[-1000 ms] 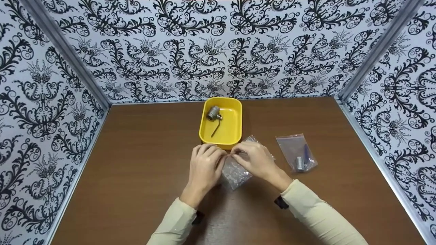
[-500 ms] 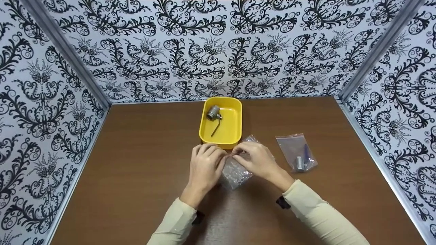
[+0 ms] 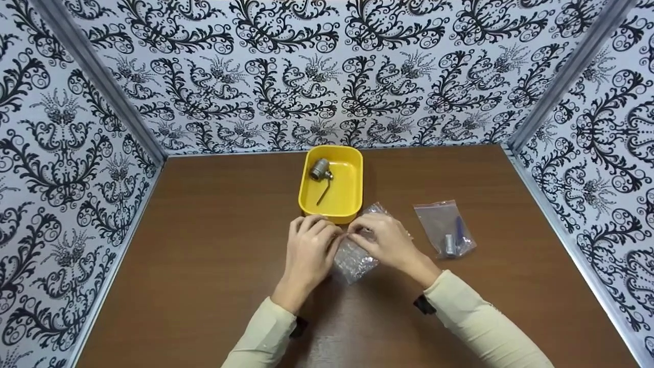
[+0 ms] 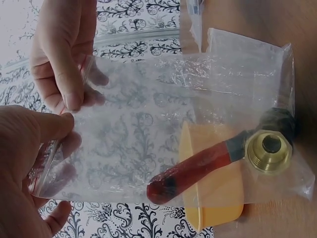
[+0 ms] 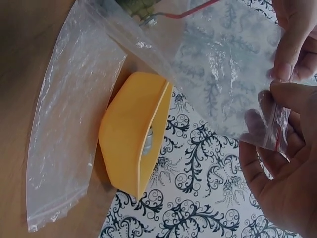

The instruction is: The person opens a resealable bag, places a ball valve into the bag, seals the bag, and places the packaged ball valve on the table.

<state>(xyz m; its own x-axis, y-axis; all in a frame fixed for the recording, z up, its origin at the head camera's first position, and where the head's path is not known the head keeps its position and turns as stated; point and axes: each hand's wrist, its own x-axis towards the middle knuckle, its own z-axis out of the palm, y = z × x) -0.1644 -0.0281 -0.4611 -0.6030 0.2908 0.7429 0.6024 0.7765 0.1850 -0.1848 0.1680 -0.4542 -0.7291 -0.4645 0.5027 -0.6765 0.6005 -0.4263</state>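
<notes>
Both hands hold a clear zip bag point(image 4: 129, 124) by its red-lined seal. The left hand point(image 3: 309, 250) pinches the seal between thumb and fingers. Close beside it, thumb tips nearly meeting, the right hand point(image 3: 383, 240) pinches the same strip. Inside the bag, a valve with a brass threaded opening point(image 4: 269, 151) and a red lever handle point(image 4: 193, 173) sits at the bottom end, away from the hands. From the head view the hands hide the seal and most of the valve.
Just beyond the hands stands a yellow tray point(image 3: 350, 191) holding a grey metal fitting point(image 3: 320, 170) with a thin bent rod. Another clear bag point(image 5: 74, 109) lies flat beside the tray. Rightward on the table is a zip bag point(image 3: 434, 220) with a metal cylinder and something blue. Patterned walls enclose three sides.
The left hand has shifted very slightly to the right, closer to the right hand along the seal. Both hands keep their pinch, and everything else stays in place.
</notes>
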